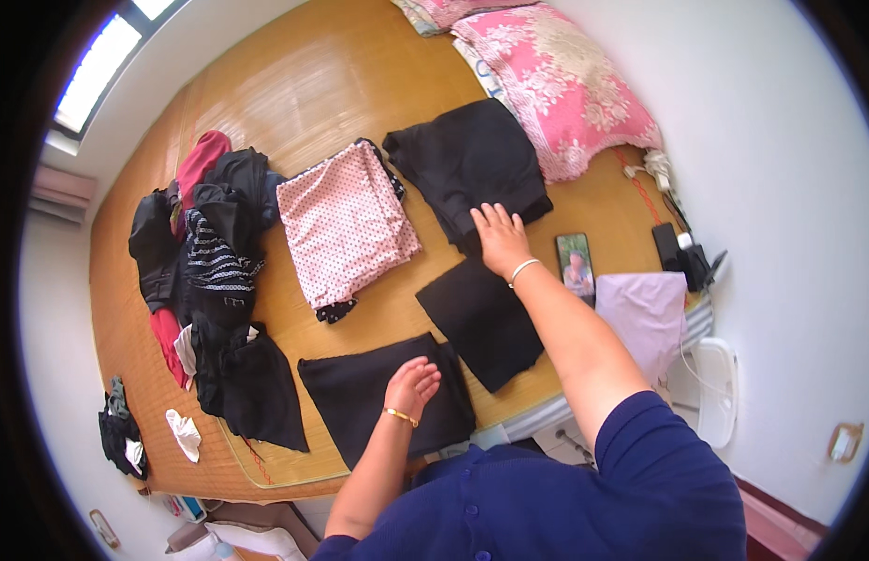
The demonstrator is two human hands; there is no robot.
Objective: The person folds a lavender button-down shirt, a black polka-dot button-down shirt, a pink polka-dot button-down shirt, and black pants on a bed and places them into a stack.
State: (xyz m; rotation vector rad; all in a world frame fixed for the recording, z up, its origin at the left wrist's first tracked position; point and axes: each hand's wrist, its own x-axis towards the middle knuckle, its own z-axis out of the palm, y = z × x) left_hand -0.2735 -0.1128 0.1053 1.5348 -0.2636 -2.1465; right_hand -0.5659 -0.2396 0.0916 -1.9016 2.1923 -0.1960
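My right hand [500,241] lies flat, fingers stretched out, on the near edge of a folded black garment [467,154]. Just below that, a smaller folded black cloth [484,323] lies under my right wrist and forearm. Close to my body, my left hand [414,385] is over another folded black garment [355,402]; its fingers are extended and it holds nothing. Whether it touches the cloth I cannot tell. Left of the far black garment sits a folded pink polka-dot garment [346,224], with dark dotted fabric showing beneath it.
A loose heap of dark and red clothes [224,252] spreads along the left of the bed mat [275,79]. A white cloth [183,436] lies nearby. To the right are a phone [575,262], a lilac cloth [645,313], black chargers [682,257] and a pink floral pillow [570,89].
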